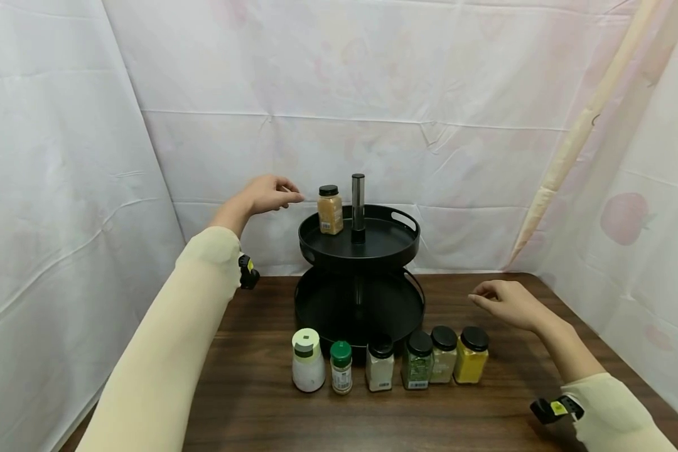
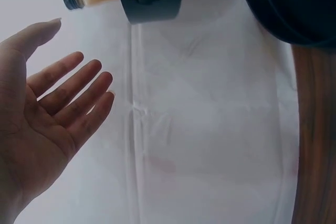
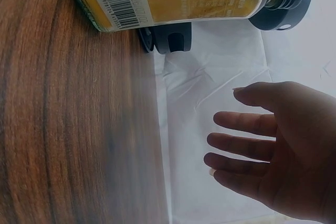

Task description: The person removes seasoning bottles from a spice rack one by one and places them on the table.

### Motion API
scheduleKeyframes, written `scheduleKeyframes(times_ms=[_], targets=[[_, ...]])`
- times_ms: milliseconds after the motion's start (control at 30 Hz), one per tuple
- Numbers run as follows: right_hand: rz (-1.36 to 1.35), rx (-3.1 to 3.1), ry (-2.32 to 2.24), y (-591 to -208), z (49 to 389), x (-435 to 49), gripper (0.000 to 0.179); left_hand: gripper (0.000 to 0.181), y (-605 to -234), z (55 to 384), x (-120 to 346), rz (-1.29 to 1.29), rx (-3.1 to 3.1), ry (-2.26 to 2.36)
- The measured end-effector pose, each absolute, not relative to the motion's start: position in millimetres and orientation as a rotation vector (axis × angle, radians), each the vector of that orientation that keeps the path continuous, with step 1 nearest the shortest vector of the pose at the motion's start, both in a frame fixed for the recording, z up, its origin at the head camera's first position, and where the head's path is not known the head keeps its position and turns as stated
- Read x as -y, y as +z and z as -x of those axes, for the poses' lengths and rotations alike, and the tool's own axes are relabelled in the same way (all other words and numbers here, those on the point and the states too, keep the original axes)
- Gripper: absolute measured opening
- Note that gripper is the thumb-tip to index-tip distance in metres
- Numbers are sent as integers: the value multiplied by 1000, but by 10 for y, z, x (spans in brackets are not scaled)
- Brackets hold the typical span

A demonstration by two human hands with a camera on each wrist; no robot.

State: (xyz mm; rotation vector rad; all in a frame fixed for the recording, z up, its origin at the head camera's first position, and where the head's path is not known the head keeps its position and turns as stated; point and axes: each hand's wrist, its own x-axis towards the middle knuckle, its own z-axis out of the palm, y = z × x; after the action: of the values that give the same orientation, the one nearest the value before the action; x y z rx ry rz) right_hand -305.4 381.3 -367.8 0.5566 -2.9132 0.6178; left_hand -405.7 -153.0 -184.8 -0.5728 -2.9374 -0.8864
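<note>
A spice jar [image 1: 330, 213] with tan contents and a black lid stands upright on the upper tier [image 1: 384, 242] of a black two-tier rack, left of its centre post. Just left of that jar is my left hand [image 1: 272, 193], apart from it, fingers loosely extended; the left wrist view shows the bare palm [image 2: 39, 124]. My right hand [image 1: 508, 302] hovers over the table's right side, holding nothing, its fingers relaxed. Nearest to it is a jar of yellow powder [image 1: 471, 361] with a black lid, whose barcode label faces the right wrist view.
In front of the rack's lower tier [image 1: 328, 307], a row of containers includes a white bottle [image 1: 308, 370] with a pale green cap, a green-capped jar [image 1: 341, 370] and several black-lidded jars [image 1: 380, 367]. White curtains [image 1: 339, 81] enclose the wooden table [image 1: 260, 402].
</note>
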Motion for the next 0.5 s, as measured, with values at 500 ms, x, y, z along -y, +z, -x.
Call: scheduleKeyframes(times_ms=[500], targets=[[-548,2891,593,-3679,3059,-3773,27,56,-1735,4084,1176,562,2926,-835]])
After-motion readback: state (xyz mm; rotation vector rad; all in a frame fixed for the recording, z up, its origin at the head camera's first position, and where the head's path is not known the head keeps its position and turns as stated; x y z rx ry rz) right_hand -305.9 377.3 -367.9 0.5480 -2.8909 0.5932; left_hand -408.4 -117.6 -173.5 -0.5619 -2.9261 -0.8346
